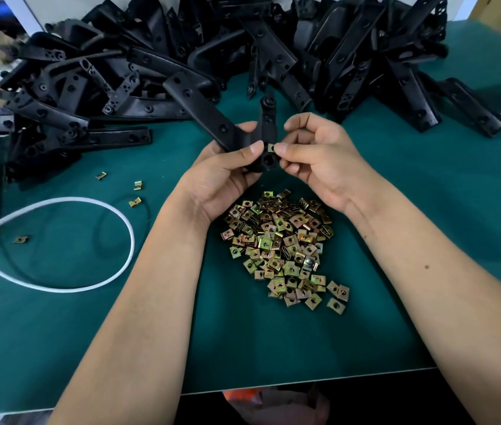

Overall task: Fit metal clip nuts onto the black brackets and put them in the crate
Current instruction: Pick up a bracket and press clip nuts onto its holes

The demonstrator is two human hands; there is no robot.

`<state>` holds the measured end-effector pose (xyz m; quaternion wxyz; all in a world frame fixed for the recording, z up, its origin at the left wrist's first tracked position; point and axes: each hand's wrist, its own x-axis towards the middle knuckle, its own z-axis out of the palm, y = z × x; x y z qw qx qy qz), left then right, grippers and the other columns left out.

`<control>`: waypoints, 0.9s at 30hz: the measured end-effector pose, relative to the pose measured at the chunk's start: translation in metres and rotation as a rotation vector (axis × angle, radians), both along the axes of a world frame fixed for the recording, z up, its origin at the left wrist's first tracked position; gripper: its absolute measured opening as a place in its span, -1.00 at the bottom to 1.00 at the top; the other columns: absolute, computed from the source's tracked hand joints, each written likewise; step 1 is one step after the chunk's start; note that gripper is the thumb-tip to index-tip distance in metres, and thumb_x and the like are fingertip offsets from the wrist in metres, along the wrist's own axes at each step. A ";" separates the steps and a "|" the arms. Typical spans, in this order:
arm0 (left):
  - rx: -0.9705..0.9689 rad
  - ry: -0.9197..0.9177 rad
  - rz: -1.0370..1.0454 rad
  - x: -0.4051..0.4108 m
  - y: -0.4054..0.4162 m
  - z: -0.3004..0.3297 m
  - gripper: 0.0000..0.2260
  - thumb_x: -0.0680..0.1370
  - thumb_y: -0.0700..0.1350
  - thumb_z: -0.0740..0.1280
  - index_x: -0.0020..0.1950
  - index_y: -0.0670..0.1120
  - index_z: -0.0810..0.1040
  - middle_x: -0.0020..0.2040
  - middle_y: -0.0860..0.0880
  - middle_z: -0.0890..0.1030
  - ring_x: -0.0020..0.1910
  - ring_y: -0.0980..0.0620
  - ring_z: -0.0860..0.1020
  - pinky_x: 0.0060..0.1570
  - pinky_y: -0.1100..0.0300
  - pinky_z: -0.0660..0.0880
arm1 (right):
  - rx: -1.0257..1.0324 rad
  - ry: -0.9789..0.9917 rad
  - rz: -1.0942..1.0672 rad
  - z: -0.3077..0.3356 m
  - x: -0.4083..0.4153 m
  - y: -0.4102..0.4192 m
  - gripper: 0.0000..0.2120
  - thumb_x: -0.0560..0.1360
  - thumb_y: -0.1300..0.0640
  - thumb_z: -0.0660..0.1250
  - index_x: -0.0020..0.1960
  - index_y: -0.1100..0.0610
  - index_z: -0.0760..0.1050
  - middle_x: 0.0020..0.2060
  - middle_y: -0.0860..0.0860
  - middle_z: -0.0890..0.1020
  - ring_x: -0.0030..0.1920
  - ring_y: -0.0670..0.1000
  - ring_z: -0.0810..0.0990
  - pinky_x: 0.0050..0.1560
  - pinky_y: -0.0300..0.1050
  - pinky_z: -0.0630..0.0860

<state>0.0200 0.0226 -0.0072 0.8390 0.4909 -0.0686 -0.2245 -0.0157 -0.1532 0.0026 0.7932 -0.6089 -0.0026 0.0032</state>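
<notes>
Fingers: right hand (pixel 313 157) pinches clip nut (pixel 270 147) | left hand (pixel 227 170) grips black bracket (pixel 212 115) | nut at bracket edge

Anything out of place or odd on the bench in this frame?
Four stray clip nuts lie scattered left of the main nut pile, by the looped white cable. Otherwise nothing stands out.

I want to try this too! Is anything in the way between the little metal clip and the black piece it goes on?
Nothing visible. The right hand pinches the clip nut right at the edge of the black bracket held by the left hand. The crate is not in view.
</notes>
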 end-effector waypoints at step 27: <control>0.068 -0.009 -0.033 0.000 -0.001 0.000 -0.74 0.58 -0.33 0.34 0.23 -0.09 0.58 0.00 -0.07 0.72 -0.10 0.03 0.70 -0.14 0.19 0.64 | -0.094 -0.030 0.108 0.000 0.000 -0.012 -0.67 0.52 0.44 0.40 0.19 0.17 0.45 -0.29 0.03 0.59 -0.33 -0.04 0.56 -0.35 -0.28 0.46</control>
